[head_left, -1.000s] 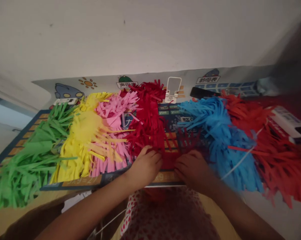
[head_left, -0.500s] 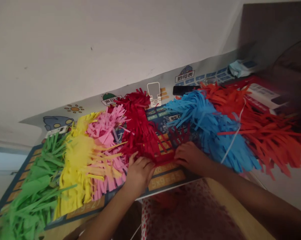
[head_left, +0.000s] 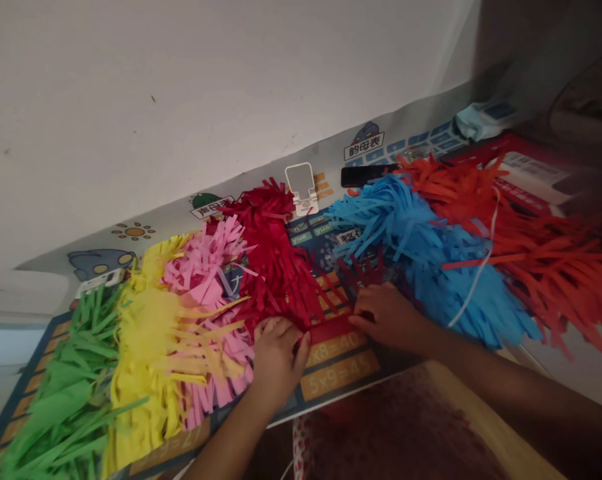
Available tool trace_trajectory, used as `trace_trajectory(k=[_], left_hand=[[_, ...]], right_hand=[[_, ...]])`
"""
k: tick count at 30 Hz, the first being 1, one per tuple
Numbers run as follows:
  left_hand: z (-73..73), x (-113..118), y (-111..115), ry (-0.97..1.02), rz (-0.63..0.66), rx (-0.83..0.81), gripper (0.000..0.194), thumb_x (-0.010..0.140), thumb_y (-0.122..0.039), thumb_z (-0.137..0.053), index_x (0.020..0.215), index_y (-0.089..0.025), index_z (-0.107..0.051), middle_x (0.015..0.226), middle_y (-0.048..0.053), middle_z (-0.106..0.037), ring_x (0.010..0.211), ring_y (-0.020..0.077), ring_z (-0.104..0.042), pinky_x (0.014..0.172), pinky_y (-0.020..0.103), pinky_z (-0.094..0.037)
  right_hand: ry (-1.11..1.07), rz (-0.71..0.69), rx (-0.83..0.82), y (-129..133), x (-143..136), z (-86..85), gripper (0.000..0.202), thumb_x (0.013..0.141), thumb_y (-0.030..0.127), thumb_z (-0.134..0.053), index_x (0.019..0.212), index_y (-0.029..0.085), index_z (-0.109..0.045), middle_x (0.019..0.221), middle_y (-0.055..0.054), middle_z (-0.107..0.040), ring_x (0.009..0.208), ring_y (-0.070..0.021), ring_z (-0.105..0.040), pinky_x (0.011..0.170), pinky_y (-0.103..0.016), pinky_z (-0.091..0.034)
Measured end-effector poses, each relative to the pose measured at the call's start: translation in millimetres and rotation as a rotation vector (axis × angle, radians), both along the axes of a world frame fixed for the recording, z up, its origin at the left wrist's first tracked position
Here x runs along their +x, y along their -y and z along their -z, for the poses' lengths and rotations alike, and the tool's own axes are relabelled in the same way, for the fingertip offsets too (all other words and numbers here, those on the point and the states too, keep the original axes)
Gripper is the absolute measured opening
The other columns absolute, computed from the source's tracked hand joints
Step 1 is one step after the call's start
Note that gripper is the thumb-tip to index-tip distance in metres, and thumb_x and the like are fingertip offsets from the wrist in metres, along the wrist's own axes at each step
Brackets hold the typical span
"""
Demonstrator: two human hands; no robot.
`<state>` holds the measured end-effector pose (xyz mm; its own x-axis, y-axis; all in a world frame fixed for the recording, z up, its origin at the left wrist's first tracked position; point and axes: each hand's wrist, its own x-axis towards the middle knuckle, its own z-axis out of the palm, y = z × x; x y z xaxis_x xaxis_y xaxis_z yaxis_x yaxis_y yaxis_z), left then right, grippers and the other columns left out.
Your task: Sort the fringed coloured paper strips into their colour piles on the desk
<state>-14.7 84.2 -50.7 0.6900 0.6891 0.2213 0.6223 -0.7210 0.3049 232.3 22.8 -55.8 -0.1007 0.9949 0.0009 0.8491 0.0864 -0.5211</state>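
Note:
A dark red fringed paper strip (head_left: pixel 275 257) lies across the middle of the printed table mat (head_left: pixel 341 367). Its flat red band stretches between my two hands near the front edge. My left hand (head_left: pixel 281 347) has curled fingers closed on the left end of the band. At the right end, my right hand (head_left: pixel 385 313) pinches the band, with more dark red fringe just behind it. Pink fringe (head_left: pixel 205 287) lies left of my left hand. Blue fringed paper (head_left: pixel 421 253) lies beyond and to the right of my right hand.
Yellow fringe (head_left: pixel 148 347) and green fringe (head_left: pixel 65 387) lie at the left, orange-red fringe (head_left: pixel 541 247) at the right. A phone stand (head_left: pixel 301 189), a black phone (head_left: pixel 365 176) and a white cable (head_left: pixel 482 267) are behind and right. The wall (head_left: pixel 181 87) rises behind the table.
The view has shifted slightly. My left hand's fingers are drawn up and its thumb sits apart to the right; more of the flat red band shows. My right hand stays at the band's right end.

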Motion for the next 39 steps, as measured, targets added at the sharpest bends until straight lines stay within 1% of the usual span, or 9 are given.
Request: trace_trajectory(k=[6,9,11,13,17,20,26,33,39], left_hand=[[3.6,3,-2,-0.051,-0.039,0.01,0.022,0.088,-0.024,-0.059,0.067,-0.018,-0.058,0.071,0.003,-0.059,0.08,0.0229,-0.056,0.077,0.04,-0.036],[5.1,1,0,0.018,-0.042,0.04,0.006,0.086,-0.022,-0.062,0.09,-0.018,-0.064,0.085,0.006,-0.065,0.086,0.0233,-0.057,0.08,0.04,-0.038],[3.9,0,2,0.048,0.031,0.134,0.015,0.088,-0.019,-0.061,0.102,-0.021,-0.066,0.095,0.007,-0.067,0.091,0.0239,-0.056,0.082,0.041,-0.038],[0.5,1,5,0.021,0.125,0.234,0.018,0.088,-0.014,-0.06,0.099,-0.025,-0.068,0.096,0.004,-0.069,0.095,0.0245,-0.055,0.09,0.045,-0.036],[-10.6,7,12,-0.108,0.194,0.287,0.019,0.086,-0.012,-0.063,0.098,-0.025,-0.069,0.09,0.002,-0.07,0.1,0.0253,-0.055,0.107,0.053,-0.024],[-17.0,14,17,-0.135,0.188,0.261,0.011,0.085,-0.019,-0.064,0.094,-0.021,-0.069,0.085,0.004,-0.068,0.098,0.0264,-0.055,0.108,0.055,-0.024],[-13.6,17,15,-0.094,0.16,0.246,0.01,0.09,-0.025,-0.059,0.089,-0.021,-0.068,0.08,0.003,-0.068,0.09,0.0232,-0.056,0.105,0.053,-0.028],[-2.2,0,11,-0.015,0.154,0.247,0.014,0.092,-0.019,-0.058,0.081,-0.021,-0.067,0.079,0.0,-0.07,0.087,0.0201,-0.058,0.102,0.049,-0.03],[-3.6,-12,8,0.08,0.092,0.041,0.013,0.091,-0.022,-0.06,0.081,-0.023,-0.068,0.082,0.001,-0.07,0.084,0.0199,-0.059,0.091,0.046,-0.033]], right_hand=[[0.062,0.062,-0.016,-3,-5,0.9,0.016,0.085,0.028,-0.065,0.072,0.018,-0.063,0.075,-0.002,-0.064,0.079,-0.0195,-0.057,0.072,-0.033,-0.026],[0.086,0.163,-0.018,-1,1,-2.4,0.011,0.082,0.029,-0.068,0.084,0.018,-0.063,0.076,-0.002,-0.065,0.077,-0.0204,-0.057,0.072,-0.034,-0.028],[0.171,0.224,0.073,3,3,-8.7,0.014,0.083,0.028,-0.067,0.09,0.018,-0.063,0.083,-0.005,-0.066,0.082,-0.0233,-0.057,0.073,-0.035,-0.028],[0.237,0.115,0.225,10,2,-15.5,0.011,0.086,0.027,-0.063,0.094,0.019,-0.065,0.094,-0.007,-0.068,0.09,-0.0255,-0.056,0.078,-0.038,-0.028],[0.321,-0.333,0.39,15,-12,-16.2,0.013,0.094,0.02,-0.055,0.089,0.021,-0.067,0.094,-0.004,-0.069,0.093,-0.0234,-0.052,0.083,-0.041,-0.028],[0.391,-0.417,0.436,8,-16,-7.8,0.016,0.094,0.018,-0.056,0.081,0.019,-0.066,0.088,-0.004,-0.068,0.089,-0.0219,-0.05,0.083,-0.041,-0.028],[0.301,-0.256,0.329,-3,-12,-8.0,0.019,0.095,0.026,-0.055,0.083,0.02,-0.069,0.086,-0.004,-0.069,0.089,-0.0212,-0.051,0.081,-0.04,-0.027],[0.284,-0.305,0.314,-1,-2,4.8,0.017,0.094,0.027,-0.058,0.084,0.02,-0.069,0.087,-0.004,-0.07,0.088,-0.0213,-0.051,0.079,-0.039,-0.025],[0.036,-0.219,0.18,-2,24,11.4,0.018,0.088,0.034,-0.069,0.078,0.02,-0.071,0.084,-0.003,-0.069,0.087,-0.0195,-0.054,0.079,-0.035,-0.028]])
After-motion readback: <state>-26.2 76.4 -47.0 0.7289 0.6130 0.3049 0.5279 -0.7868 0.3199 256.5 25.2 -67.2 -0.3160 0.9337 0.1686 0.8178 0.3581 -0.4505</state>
